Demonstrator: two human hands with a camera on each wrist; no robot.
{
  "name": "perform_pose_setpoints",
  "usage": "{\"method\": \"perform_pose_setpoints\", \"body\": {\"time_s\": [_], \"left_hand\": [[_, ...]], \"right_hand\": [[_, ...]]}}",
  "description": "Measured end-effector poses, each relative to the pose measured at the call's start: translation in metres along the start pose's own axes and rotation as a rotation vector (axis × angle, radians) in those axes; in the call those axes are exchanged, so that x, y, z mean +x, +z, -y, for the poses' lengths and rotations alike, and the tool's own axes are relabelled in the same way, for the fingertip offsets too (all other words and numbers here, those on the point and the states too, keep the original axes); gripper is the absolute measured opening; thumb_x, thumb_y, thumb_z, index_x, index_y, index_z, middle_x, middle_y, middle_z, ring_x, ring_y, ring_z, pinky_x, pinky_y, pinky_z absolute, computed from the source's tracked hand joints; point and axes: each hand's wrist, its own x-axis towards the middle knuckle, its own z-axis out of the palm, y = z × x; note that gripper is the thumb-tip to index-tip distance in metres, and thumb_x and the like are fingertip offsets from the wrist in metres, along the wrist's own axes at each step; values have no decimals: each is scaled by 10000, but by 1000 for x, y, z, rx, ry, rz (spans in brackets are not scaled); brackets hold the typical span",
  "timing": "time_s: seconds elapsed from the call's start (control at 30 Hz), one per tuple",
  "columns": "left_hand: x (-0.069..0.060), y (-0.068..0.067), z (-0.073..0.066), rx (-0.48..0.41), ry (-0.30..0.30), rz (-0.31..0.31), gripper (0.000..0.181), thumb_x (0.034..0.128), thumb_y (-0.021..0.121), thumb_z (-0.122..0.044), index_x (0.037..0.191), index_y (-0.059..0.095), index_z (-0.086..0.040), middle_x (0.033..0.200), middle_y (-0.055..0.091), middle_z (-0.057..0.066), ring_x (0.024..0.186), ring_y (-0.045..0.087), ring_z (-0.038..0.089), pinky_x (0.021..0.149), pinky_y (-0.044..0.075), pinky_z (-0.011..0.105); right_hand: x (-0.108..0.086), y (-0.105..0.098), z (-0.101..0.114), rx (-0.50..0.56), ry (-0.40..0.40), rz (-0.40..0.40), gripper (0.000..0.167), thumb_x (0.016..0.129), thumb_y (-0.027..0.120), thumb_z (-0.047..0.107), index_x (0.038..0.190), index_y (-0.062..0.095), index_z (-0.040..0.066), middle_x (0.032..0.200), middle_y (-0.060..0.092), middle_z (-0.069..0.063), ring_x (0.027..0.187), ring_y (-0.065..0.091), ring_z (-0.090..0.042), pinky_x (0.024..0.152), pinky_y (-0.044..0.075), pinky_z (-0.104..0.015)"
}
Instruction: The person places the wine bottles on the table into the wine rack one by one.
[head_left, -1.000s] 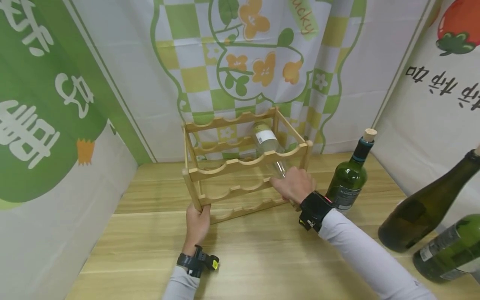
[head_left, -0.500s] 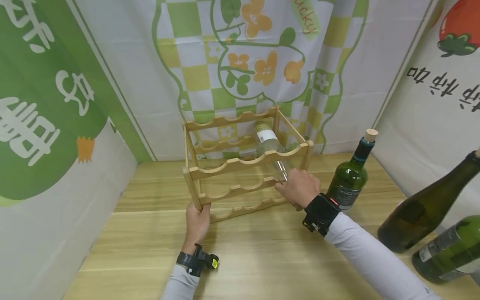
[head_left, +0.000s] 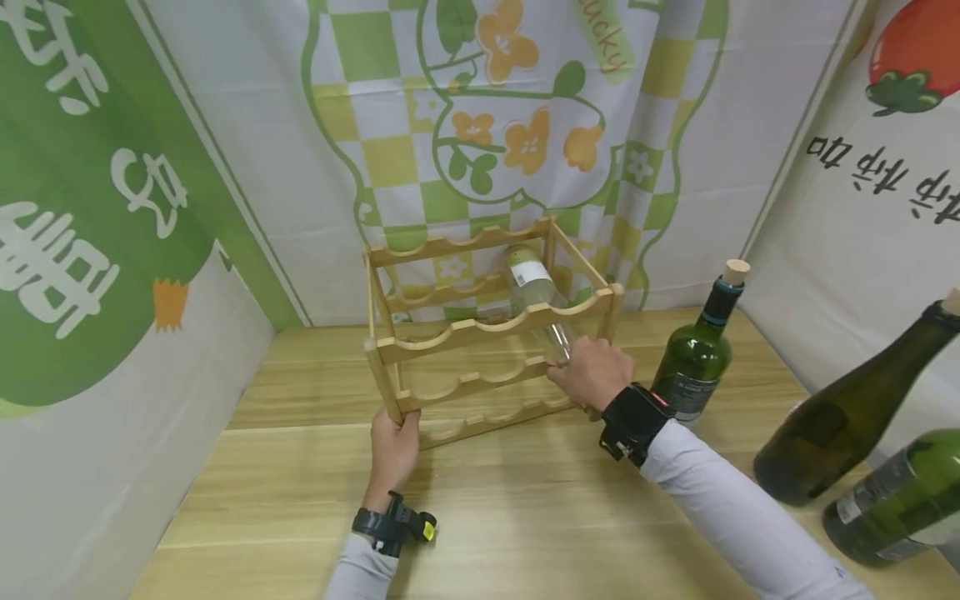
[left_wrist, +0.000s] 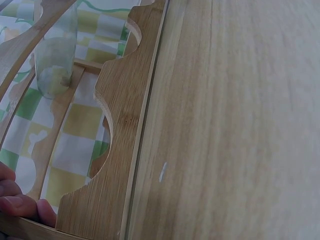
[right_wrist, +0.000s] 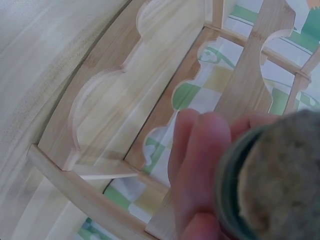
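Note:
A wooden wine rack [head_left: 468, 333] with scalloped rails stands on the table. In its right part lies a clear glass bottle [head_left: 536, 287] with a white label, base toward the back wall and neck sloping down to the front. My right hand [head_left: 596, 371] holds the bottle by its neck at the rack's front. In the right wrist view the fingers [right_wrist: 202, 165] curl beside the corked mouth [right_wrist: 285, 175]. My left hand [head_left: 395, 446] grips the front left post of the rack low down; its fingertips [left_wrist: 20, 202] show on the wood in the left wrist view.
Right of the rack stands a green wine bottle [head_left: 693, 358] with a cork. Farther right are a dark, taller bottle [head_left: 832, 425] and another green bottle [head_left: 892, 500]. Printed cloth [head_left: 502, 158] hangs close behind the rack. Bare table surface [head_left: 510, 517] lies in front.
My right hand has shifted very slightly to the right along the bottle's neck end. The left hand and the rack stay in place.

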Motion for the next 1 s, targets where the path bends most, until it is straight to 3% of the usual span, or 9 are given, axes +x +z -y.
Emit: {"method": "perform_pose_setpoints", "body": {"time_s": [0.3,0.6,0.67,0.73,0.83,1.0], "left_hand": [[1,0,1,33,4,-23,349,1061,531,-71,730,431,-120,626,341,-20,497,305,89,486,284,244],[2,2,1,25,9,-15,355,1069,535,-84,727,443,-112,623,344,-19,502,311,77,490,288,244],[2,2,1,25,4,-12,351,1071,533,-91,732,445,-115,626,344,-21,501,311,65,489,290,244],[1,2,0,20,-3,-3,354,1073,526,-92,732,434,-117,622,340,-20,491,307,57,480,293,247],[2,1,0,22,-11,3,357,1077,518,-97,733,427,-119,620,339,-16,486,301,58,474,290,246],[2,0,1,33,-16,-2,342,1068,512,-76,738,427,-115,617,344,-18,481,304,65,466,291,247]], "right_hand": [[-1,-2,-2,80,5,56,493,940,678,511,603,618,157,507,616,-8,384,586,-149,407,438,-310],[-19,-8,-5,1,-41,6,451,905,631,443,564,498,180,534,549,-6,505,556,-202,433,359,-323],[-26,-11,-6,-20,-56,16,422,917,610,446,611,521,170,570,554,-18,525,551,-207,448,354,-332],[-32,-16,-7,-37,-76,24,375,930,596,449,752,619,120,630,581,-40,564,564,-222,466,378,-358],[-43,-23,-8,-65,-109,16,379,955,598,483,920,636,108,704,591,-62,609,568,-237,488,400,-384],[-64,-35,-11,-112,-206,-73,423,976,638,454,1089,655,47,753,620,-76,597,579,-226,453,417,-369]]}}
